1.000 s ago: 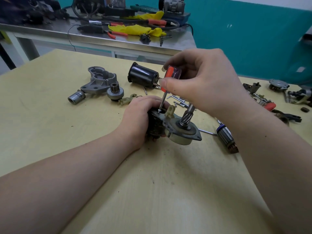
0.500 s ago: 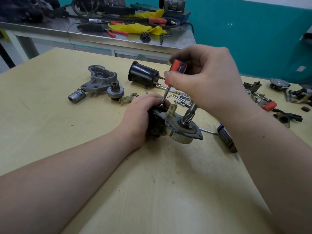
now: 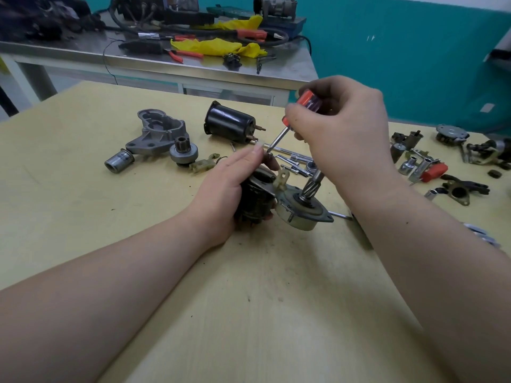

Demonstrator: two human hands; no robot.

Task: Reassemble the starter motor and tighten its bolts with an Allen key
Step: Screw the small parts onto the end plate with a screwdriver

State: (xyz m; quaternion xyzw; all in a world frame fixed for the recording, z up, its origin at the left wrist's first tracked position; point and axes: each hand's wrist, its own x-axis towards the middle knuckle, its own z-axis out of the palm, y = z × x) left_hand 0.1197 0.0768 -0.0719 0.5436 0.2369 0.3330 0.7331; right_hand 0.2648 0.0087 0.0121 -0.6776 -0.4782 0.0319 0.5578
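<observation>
- The starter motor assembly [image 3: 279, 200] lies on its side near the middle of the worktop [image 3: 249, 313]: a dark cylindrical body at left, a round metal flange plate at right, and a helical pinion shaft [image 3: 312, 186] rising from the plate.
- A cream plastic lever [image 3: 282, 179] stands at the upper edge of the assembly.
- The worktop is pale yellow board, marked with dark specks.
- Loose parts lie beyond the assembly: a black cylindrical housing [image 3: 228, 125], a grey cast nose housing [image 3: 157, 132], a small drive gear [image 3: 183, 152], a metal sleeve [image 3: 119, 161] and long bolts [image 3: 296, 164].
- More parts and a red-handled tool [image 3: 432, 172] lie at the right edge.
- Behind stands a steel bench [image 3: 166, 62] carrying cables, pliers and yellow cloth [image 3: 221, 45], before a teal wall [image 3: 401, 51].
- The left hand [image 3: 235, 186] wraps the dark body, index finger extended toward the tool tip.
- The right hand [image 3: 340, 125] pinches the red handle of a screwdriver [image 3: 279, 136], its shaft slanting down-left to the top of the assembly.
</observation>
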